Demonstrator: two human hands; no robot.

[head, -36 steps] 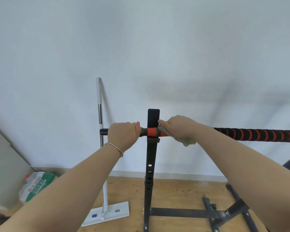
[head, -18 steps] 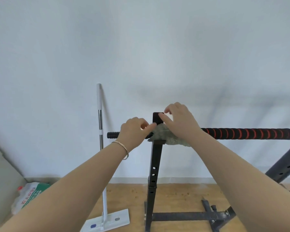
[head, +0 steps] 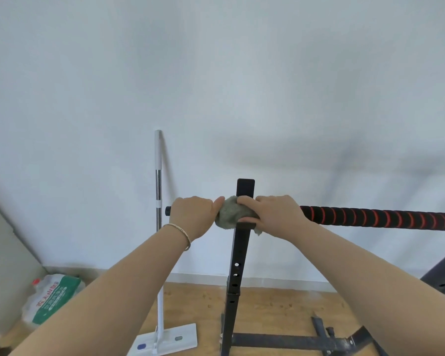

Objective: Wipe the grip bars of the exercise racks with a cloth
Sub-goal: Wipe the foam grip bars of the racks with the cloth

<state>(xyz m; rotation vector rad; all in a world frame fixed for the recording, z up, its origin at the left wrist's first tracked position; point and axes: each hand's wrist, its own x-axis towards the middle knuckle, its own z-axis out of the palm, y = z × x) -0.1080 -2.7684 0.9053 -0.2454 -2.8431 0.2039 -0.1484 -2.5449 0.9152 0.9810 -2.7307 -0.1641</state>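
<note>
Mop [head: 158, 191]: It is leaning against the wall left of centre frame, behind the bar's left tip and apart from both hands.

Left hand [head: 193, 217]: Half a second ago it was reaching loosely toward the top of the post. Now it is wrapping again round the short left end of the grip bar [head: 370, 218], just left of centre frame. Its fingers [head: 190, 204] are curling fully closed over the bar, and the thumb tip is touching the cloth.

Cloth [head: 231, 213]: It is sitting bunched on the bar at centre frame, between the two hands and against the left side of the upright [head: 245, 187]. A second ago it was lying right of that upright, so it is crossing the junction. The wipe is probably moving on to the short left stub.

Right hand [head: 280, 217]: It is coming down from the post top, where it was hovering half a second ago, and is settling over the bar just right of the upright. Its fingers [head: 247, 201] are reaching across the front of the upright onto the cloth. The thumb is tucking beneath, so the hand is clamping the cloth against the bar.

Grip bar, right stretch: The black-and-red spiral section is running to the right edge of the frame with no hand on it. Whether it is already clean cannot be told.
</note>
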